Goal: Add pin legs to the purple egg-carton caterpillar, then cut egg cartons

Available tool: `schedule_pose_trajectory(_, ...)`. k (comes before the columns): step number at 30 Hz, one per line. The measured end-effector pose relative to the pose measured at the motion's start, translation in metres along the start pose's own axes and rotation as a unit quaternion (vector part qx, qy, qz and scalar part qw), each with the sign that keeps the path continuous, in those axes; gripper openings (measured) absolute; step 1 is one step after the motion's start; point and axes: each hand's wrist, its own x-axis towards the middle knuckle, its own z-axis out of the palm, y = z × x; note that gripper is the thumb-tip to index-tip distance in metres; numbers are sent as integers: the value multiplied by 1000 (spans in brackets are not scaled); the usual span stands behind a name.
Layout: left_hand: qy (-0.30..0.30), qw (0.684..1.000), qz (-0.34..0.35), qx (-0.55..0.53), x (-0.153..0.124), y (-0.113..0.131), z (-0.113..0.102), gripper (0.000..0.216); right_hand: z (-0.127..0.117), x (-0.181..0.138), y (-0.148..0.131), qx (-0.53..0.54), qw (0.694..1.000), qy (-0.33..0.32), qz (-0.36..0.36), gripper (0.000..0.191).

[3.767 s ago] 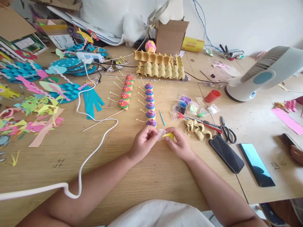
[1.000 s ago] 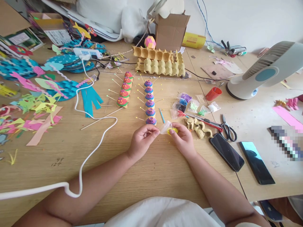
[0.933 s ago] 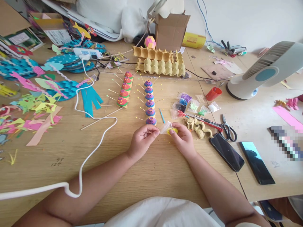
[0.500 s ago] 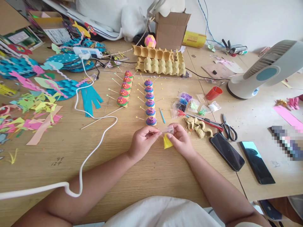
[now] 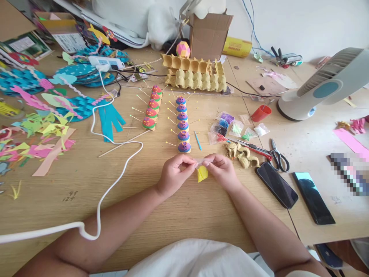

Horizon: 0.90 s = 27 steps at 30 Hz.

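Note:
Both hands meet over the middle of the wooden table (image 5: 184, 207). My left hand (image 5: 174, 175) and my right hand (image 5: 220, 171) each pinch the top edge of a small clear plastic bag (image 5: 202, 172) with yellow material in its lower part, which hangs between them. Just beyond my hands stands a row of purple and blue egg-carton caterpillar segments (image 5: 182, 125) with pins sticking out. A second row in red and green (image 5: 151, 107) lies to its left.
Small bags of coloured material (image 5: 230, 129), a red cup (image 5: 260, 113), scissors (image 5: 278, 156), a red utility knife (image 5: 250, 147) and two phones (image 5: 276, 184) lie to the right. A fan (image 5: 325, 86) stands far right. Egg cartons (image 5: 194, 75), a white cable (image 5: 115, 169) and paper scraps (image 5: 37, 130) fill the left and back.
The bag with the yellow material has turned from lying in my right hand to hanging upright, held at its top edge by both hands.

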Motion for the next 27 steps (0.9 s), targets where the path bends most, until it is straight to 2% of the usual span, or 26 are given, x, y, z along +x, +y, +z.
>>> schedule_pose_trajectory(6,17,1000,-2,-2,0,3,0,8,1,0,-1,22,1000,14,6,36)
schedule_pose_trajectory(9,26,1000,-14,-8,0,2,0,9,0,0,0,26,999,20,-18,34)
schedule_pose_trajectory(16,5,1000,4,-13,-1,0,1,8,-1,-1,-4,-6,998,-12,-63,34)
schedule_pose_trajectory(21,-42,999,3,-23,0,2,1,7,1,-2,-4,-63,995,-37,-67,27)
schedule_pose_trajectory(23,-39,999,-7,-28,0,2,0,8,-4,0,-4,-95,993,-11,-68,26)
schedule_pose_trajectory(25,-31,998,-31,-46,1,3,0,11,-12,4,-2,-154,986,44,-54,24)
schedule_pose_trajectory(27,-24,995,-69,-70,3,4,0,14,-20,10,-1,-256,959,116,-42,17)
